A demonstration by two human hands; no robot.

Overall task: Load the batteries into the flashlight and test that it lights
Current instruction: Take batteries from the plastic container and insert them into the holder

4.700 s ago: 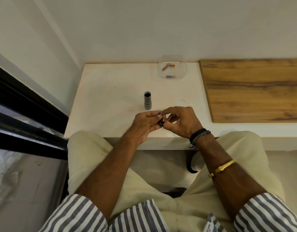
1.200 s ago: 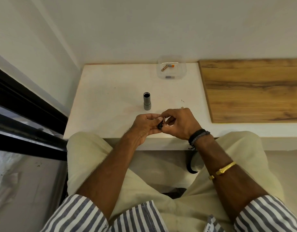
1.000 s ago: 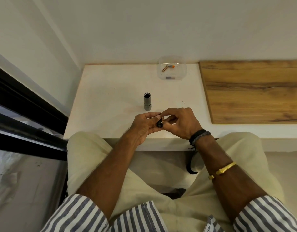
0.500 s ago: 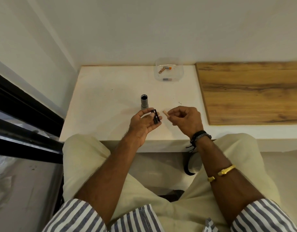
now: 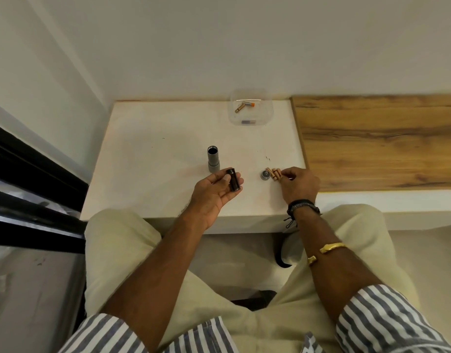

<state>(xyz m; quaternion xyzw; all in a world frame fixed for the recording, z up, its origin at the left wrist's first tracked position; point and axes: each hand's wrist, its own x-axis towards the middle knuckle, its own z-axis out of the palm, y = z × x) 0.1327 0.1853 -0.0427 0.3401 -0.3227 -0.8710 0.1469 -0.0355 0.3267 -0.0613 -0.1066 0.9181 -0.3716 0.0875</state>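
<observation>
L hand [image 5: 214, 189], frame centre, pinching black battery holder [image 5: 233, 179] btwn thumb & fingers; R hand [image 5: 299, 184] fingertips touching batteries [image 5: 274, 173] lying beside end cap [image 5: 265, 175]; flashlight body [image 5: 213, 159] standing upright above L hand, on white table [image 5: 155, 159]

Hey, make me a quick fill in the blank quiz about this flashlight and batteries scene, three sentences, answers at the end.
1. The black battery holder lies in the person's ____ hand.
2. The grey flashlight body stands upright on the white table with its open end facing ____.
3. Beside the grey end cap, the right hand touches a row of ____ gold batteries.

Answers: left; up; three
</observation>
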